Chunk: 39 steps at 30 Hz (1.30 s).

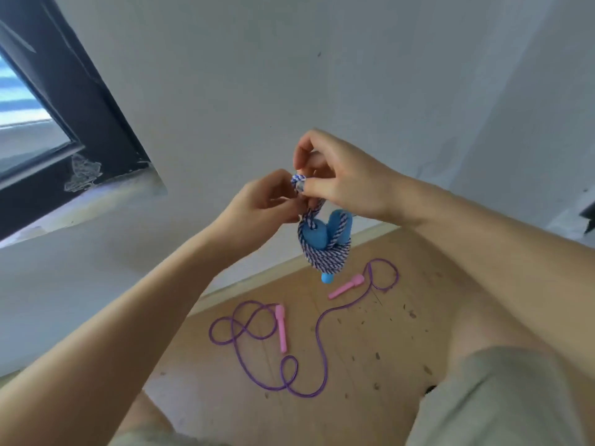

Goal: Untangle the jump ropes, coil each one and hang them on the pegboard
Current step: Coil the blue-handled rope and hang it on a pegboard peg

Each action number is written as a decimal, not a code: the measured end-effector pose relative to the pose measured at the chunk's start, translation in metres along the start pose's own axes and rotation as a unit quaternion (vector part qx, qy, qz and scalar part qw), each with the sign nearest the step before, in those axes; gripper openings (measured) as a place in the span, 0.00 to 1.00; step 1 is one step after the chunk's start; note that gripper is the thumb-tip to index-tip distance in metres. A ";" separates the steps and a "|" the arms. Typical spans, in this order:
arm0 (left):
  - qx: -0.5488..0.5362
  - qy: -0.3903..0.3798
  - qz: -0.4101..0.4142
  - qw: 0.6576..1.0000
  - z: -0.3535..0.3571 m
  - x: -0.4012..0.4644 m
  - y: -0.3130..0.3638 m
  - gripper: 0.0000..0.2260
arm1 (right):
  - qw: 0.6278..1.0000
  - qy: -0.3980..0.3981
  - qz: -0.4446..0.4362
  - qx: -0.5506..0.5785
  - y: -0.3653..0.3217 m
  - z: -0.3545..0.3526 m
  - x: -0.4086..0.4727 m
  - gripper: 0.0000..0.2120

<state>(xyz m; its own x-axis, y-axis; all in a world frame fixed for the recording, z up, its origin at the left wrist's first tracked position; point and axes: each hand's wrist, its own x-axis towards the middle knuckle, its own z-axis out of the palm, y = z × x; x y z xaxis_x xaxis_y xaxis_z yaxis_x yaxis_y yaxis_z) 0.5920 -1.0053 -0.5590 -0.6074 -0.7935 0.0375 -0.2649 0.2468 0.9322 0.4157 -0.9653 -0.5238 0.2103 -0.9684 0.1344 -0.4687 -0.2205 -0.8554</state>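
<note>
Our right hand (341, 178) fingers (317, 187) pinch the top loop of the blue-and-white striped rope (325, 252), and our left hand (262, 204) pinches a strand just below. It's bundled up in the air, coils wrapped round its blue handles (314, 235). Down on the wooden floor (370, 349) the purple rope (318, 342) sprawls loose with pink handles (281, 328).

Two bare forearms, no sleeves showing below the elbow, no watch, bands or rings visible. Left hand (264, 201) and right hand (341, 175) both bare, no gloves, nails short and plain. Light grey-beige shorts (495, 397) cover the right thigh, hem ending above a bare knee (483, 320). A strip of the same fabric shows at bottom left.
</note>
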 end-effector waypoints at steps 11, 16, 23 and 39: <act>0.036 0.039 0.039 0.998 -0.027 0.100 0.111 0.03 | 0.964 0.164 0.016 0.208 -0.012 -0.098 0.057 0.08; 0.025 0.015 0.041 0.999 -0.049 0.132 0.209 0.03 | 0.963 0.215 -0.002 0.165 -0.092 -0.170 0.065 0.06; 0.033 -0.023 0.056 0.998 -0.081 0.155 0.400 0.06 | 0.950 0.264 0.006 0.164 -0.243 -0.288 0.063 0.06; 0.248 0.053 0.130 0.959 -0.117 0.210 0.651 0.04 | 0.943 0.318 -0.009 0.096 -0.422 -0.468 0.087 0.06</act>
<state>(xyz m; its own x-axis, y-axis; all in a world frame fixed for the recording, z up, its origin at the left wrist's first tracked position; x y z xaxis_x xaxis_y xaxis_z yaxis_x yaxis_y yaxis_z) 0.3792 -1.0764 0.0981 -0.6286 -0.7153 0.3053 -0.4544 0.6563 0.6023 0.2304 -1.0113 0.0833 -0.3690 -0.8523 0.3707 -0.2935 -0.2715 -0.9166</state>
